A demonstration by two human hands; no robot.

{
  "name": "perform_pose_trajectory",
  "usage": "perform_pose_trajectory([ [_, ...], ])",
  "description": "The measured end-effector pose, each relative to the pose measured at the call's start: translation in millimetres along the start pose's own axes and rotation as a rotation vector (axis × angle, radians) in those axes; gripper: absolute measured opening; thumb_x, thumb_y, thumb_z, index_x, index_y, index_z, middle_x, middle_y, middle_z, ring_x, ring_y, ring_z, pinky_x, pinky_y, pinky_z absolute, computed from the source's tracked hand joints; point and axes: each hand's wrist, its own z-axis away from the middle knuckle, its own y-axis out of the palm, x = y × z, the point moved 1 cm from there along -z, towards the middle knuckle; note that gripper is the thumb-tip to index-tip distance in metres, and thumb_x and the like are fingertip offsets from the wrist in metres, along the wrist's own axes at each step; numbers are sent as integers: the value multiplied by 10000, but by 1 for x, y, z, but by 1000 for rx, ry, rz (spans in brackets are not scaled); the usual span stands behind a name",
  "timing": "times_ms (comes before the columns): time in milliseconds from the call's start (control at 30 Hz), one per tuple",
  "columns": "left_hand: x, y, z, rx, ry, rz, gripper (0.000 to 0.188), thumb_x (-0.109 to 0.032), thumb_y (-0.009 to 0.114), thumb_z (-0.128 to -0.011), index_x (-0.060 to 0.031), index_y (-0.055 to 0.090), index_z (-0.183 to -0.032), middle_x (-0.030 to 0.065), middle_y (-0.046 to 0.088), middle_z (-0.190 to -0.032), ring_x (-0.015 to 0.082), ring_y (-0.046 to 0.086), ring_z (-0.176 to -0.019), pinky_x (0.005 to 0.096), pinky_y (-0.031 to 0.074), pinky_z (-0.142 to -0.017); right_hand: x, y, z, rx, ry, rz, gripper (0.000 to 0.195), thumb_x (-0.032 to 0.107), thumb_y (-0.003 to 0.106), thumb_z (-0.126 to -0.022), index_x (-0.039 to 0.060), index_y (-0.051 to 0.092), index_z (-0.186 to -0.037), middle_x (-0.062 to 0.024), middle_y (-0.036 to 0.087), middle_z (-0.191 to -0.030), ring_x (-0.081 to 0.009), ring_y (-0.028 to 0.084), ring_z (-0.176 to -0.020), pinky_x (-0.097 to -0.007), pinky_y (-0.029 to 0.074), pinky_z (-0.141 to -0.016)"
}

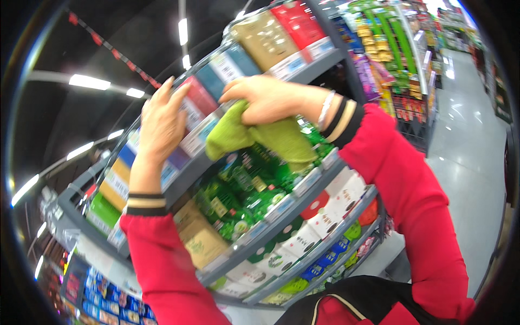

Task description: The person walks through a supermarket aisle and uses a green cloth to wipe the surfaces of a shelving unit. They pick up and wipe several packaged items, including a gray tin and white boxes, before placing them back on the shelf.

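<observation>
My right hand (266,99) grips a lime-green cloth (280,142), which hangs down in front of the grey upper shelf's edge and the green packages below. My left hand (162,118) is raised by a red box (200,95) on that upper shelf, its fingers pointing up; whether they touch the box I cannot tell. Between the hands stands a blue-grey box (231,67) with a white label. A large gold box (266,38) and a bright red box (298,22) stand further right.
Green packages (260,199) and brown cartons (203,239) fill the shelf below. White boxes (300,243) and blue bags (329,260) line the lower shelves. On the right, hanging snack packets (373,40) border a grey-floored aisle (463,162). A green box (103,213) stands at the upper shelf's left end.
</observation>
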Motion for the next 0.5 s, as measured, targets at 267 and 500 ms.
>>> perform_pose_trajectory([
  [267,-19,-25,17,-148,-48,-9,425,-37,530,-777,-71,517,-1200,179,446,-1298,339,436,-1186,419,327,-996,18,8,68,-200,-175,-94,424,19,545,-639,55,594,-1059,-134,559,-1158,-312,553,-1041,-354,450,-885],
  [500,-134,-43,79,-150,151,234,299,0,602,-680,-45,612,-976,169,575,-1100,334,575,-960,445,433,-884,-35,16,154,-367,325,-403,348,30,514,-686,20,602,-1022,-127,610,-1038,-243,602,-949,-320,468,-822],
])
